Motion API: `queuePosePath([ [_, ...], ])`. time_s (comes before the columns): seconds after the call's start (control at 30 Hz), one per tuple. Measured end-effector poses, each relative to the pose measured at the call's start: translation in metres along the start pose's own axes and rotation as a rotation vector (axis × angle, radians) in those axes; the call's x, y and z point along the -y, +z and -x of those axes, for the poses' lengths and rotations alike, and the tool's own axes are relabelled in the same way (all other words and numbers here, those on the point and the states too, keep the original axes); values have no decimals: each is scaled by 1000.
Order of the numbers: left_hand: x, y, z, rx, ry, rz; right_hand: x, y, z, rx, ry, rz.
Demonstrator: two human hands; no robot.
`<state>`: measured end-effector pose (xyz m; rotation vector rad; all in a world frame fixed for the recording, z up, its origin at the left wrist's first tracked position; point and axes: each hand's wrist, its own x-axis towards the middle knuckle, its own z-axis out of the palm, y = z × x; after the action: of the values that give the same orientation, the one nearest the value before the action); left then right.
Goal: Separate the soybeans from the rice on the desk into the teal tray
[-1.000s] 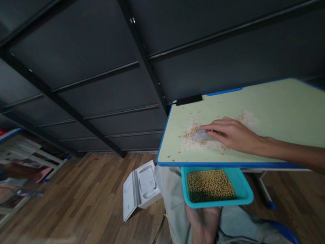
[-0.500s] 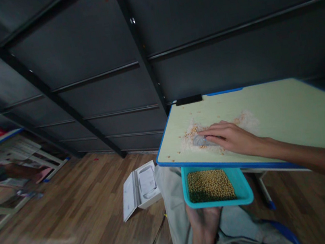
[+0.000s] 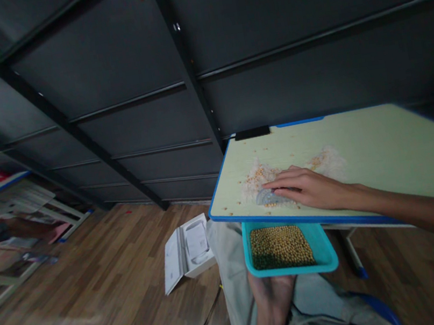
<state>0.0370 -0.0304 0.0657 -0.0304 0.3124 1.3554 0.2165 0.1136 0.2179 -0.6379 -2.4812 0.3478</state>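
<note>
My left hand (image 3: 274, 291) supports a turquoise plastic tray (image 3: 322, 247) from underneath, just below the table's front edge. Many round, yellowish soybeans (image 3: 282, 248) fill most of the tray. Over the tabletop, my right hand (image 3: 306, 186) presses a clear, rounded plastic piece that looks like a protractor (image 3: 269, 196) against the surface. Its fingers lie over the top of it and cover part of it. Around the protractor spreads a heap of white rice grains mixed with soybeans (image 3: 257, 175). A second rice and bean heap (image 3: 330, 162) lies behind the right hand.
The pale green table (image 3: 378, 149) has a blue rim. A flat black object (image 3: 252, 133) sits at its back left corner. An opened white box (image 3: 191, 250) and a dark cable (image 3: 204, 324) are on the wooden floor. At far left, another person's leg (image 3: 23, 228) shows beneath a table.
My right hand and the protractor have shifted slightly toward the table's front edge, with some soybeans now in front of the protractor. The left hand and tray have stayed in place.
</note>
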Motion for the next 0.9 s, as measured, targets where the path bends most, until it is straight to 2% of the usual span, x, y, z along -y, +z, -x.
queuePosePath([
  [0.43, 1, -4, -3, 18, 18, 3, 5, -2, 0, 13, -70, -66],
  [0.63, 1, -4, -1, -22, 7, -1, 8, -3, 1, 2, -80, -94],
  [0.9, 1, -1, -1, -26, 6, 7, 12, 0, 4, 78, -89, -107],
])
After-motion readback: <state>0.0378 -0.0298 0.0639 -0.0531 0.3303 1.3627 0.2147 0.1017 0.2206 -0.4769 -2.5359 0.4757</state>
